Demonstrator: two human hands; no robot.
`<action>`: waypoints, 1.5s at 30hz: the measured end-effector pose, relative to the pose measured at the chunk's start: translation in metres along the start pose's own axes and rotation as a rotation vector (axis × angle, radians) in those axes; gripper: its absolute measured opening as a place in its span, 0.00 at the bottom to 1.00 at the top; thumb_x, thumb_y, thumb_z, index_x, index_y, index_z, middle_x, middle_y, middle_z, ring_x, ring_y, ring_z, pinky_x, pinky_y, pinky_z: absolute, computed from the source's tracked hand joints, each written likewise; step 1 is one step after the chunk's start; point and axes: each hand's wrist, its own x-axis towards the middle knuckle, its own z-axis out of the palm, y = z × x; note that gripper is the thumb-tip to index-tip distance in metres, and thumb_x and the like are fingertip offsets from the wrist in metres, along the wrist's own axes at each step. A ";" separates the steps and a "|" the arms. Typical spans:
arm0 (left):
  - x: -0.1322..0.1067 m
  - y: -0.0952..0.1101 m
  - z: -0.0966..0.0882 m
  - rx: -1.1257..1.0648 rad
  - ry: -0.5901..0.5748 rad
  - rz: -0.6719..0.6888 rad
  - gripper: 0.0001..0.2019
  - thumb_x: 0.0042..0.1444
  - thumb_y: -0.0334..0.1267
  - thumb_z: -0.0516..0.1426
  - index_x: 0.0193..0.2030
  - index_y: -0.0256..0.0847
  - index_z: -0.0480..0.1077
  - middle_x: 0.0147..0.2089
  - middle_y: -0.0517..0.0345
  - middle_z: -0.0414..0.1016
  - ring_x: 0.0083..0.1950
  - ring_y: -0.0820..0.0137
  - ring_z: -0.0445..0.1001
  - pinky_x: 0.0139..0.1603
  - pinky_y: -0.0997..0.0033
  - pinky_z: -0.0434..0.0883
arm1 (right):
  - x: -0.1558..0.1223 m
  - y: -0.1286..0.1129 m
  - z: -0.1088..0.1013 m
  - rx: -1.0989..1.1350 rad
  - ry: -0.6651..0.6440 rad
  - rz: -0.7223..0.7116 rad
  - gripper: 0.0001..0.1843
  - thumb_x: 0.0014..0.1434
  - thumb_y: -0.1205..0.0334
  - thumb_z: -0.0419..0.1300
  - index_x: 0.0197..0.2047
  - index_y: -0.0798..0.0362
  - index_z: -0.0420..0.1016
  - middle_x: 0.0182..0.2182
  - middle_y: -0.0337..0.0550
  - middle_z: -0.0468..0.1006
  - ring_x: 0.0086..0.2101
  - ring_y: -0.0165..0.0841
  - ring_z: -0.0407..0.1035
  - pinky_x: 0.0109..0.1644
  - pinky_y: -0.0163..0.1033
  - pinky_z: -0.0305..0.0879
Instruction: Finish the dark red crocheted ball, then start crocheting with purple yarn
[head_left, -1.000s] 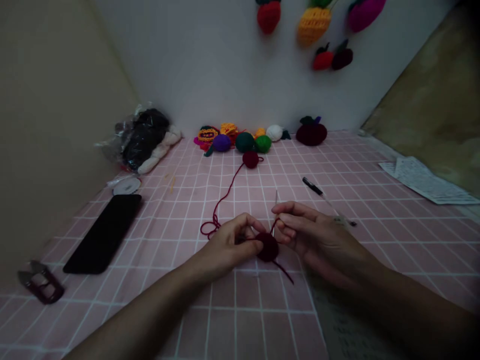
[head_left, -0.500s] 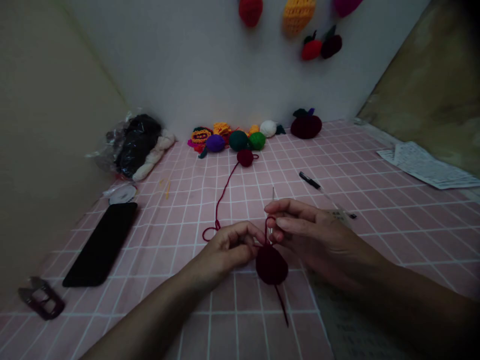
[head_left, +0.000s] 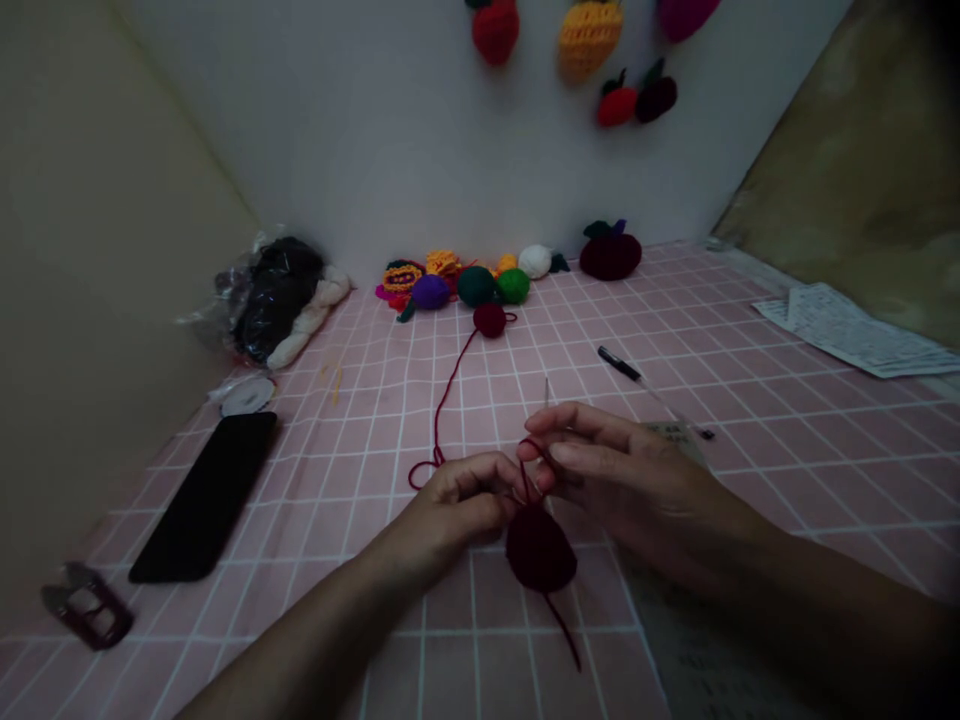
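Note:
Between my hands hangs a dark red, rounded crochet piece [head_left: 541, 548], with a loose yarn tail trailing below it. My left hand [head_left: 474, 497] is closed, pinching the piece at its upper left edge. A thin metal crochet hook [head_left: 547, 392] pokes up past the fingers of my right hand [head_left: 600, 455], which is closed around it; its lower end is hidden. A loop of dark red yarn [head_left: 524, 470] rises from the top of the piece to my right fingers. From near my left hand, yarn runs back over the table to a small dark red ball [head_left: 490, 320].
Several coloured yarn balls [head_left: 476, 286] and a crocheted fruit [head_left: 610, 256] lie by the wall. At left are a black phone [head_left: 206, 498], scissors [head_left: 88, 606] and a plastic bag [head_left: 277, 300]. A pen [head_left: 619, 362] and papers [head_left: 855, 330] lie to the right; crocheted fruits [head_left: 591, 40] hang above.
The yarn loop at the top of the piece has grown wider and leans left. The crochet piece sits slightly lower and has turned a little. The whole view has shifted slightly.

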 end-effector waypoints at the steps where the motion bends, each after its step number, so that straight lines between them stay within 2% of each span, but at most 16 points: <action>1: 0.000 0.000 0.000 -0.007 0.003 -0.006 0.01 0.50 0.30 0.58 0.31 0.38 0.70 0.33 0.60 0.65 0.32 0.76 0.59 0.33 0.73 0.54 | 0.000 0.000 0.000 -0.002 -0.004 -0.007 0.07 0.61 0.66 0.61 0.43 0.52 0.74 0.32 0.39 0.76 0.36 0.29 0.70 0.45 0.36 0.64; 6: 0.001 0.000 0.001 -0.069 0.020 -0.030 0.01 0.49 0.31 0.59 0.30 0.37 0.71 0.34 0.58 0.67 0.33 0.75 0.62 0.34 0.73 0.56 | 0.003 0.002 0.000 0.000 -0.012 -0.024 0.06 0.60 0.65 0.62 0.43 0.51 0.74 0.33 0.39 0.76 0.36 0.30 0.70 0.46 0.39 0.64; 11: 0.001 0.000 0.002 -0.115 0.010 -0.031 0.02 0.48 0.30 0.59 0.30 0.37 0.73 0.34 0.59 0.67 0.31 0.76 0.60 0.31 0.74 0.56 | 0.002 0.002 0.001 -0.003 -0.016 -0.022 0.06 0.60 0.64 0.62 0.42 0.51 0.74 0.32 0.40 0.76 0.36 0.30 0.69 0.46 0.40 0.64; 21: 0.001 0.001 0.003 -0.081 0.043 -0.036 0.03 0.46 0.33 0.60 0.29 0.37 0.73 0.32 0.57 0.69 0.31 0.74 0.63 0.32 0.72 0.57 | 0.001 0.002 -0.002 0.015 -0.023 -0.023 0.06 0.61 0.65 0.61 0.43 0.51 0.74 0.33 0.39 0.76 0.35 0.29 0.69 0.45 0.38 0.64; 28: 0.000 0.004 0.005 -0.065 -0.006 0.009 0.04 0.45 0.32 0.58 0.28 0.36 0.75 0.36 0.52 0.75 0.41 0.66 0.70 0.43 0.68 0.63 | -0.001 0.001 0.002 -0.004 -0.029 0.007 0.06 0.60 0.65 0.62 0.42 0.51 0.76 0.33 0.40 0.77 0.33 0.26 0.69 0.39 0.33 0.63; 33: -0.001 0.002 0.003 -0.030 -0.027 0.017 0.06 0.44 0.29 0.57 0.29 0.37 0.75 0.35 0.51 0.76 0.42 0.64 0.72 0.45 0.64 0.64 | -0.002 0.002 0.002 -0.039 -0.045 0.017 0.06 0.59 0.63 0.64 0.41 0.50 0.77 0.33 0.40 0.77 0.32 0.27 0.70 0.38 0.33 0.64; 36: -0.001 -0.001 0.000 -0.030 -0.039 0.049 0.04 0.48 0.32 0.59 0.30 0.37 0.75 0.37 0.51 0.75 0.42 0.65 0.71 0.47 0.63 0.64 | -0.002 0.002 0.001 -0.049 -0.036 0.015 0.07 0.58 0.63 0.65 0.41 0.50 0.77 0.32 0.39 0.77 0.31 0.26 0.69 0.39 0.34 0.65; 40: -0.001 -0.001 0.000 0.023 0.001 0.050 0.06 0.48 0.36 0.64 0.28 0.37 0.73 0.33 0.56 0.73 0.37 0.70 0.69 0.41 0.68 0.64 | -0.001 0.002 0.001 -0.057 0.001 0.030 0.07 0.56 0.64 0.66 0.40 0.50 0.77 0.32 0.37 0.76 0.28 0.24 0.66 0.38 0.32 0.64; 45: 0.000 0.005 0.001 0.105 0.048 0.002 0.09 0.47 0.37 0.65 0.28 0.36 0.69 0.30 0.60 0.70 0.31 0.75 0.65 0.33 0.73 0.60 | 0.000 0.001 0.001 -0.070 0.040 0.072 0.08 0.55 0.62 0.67 0.39 0.51 0.76 0.31 0.37 0.75 0.29 0.24 0.63 0.37 0.31 0.61</action>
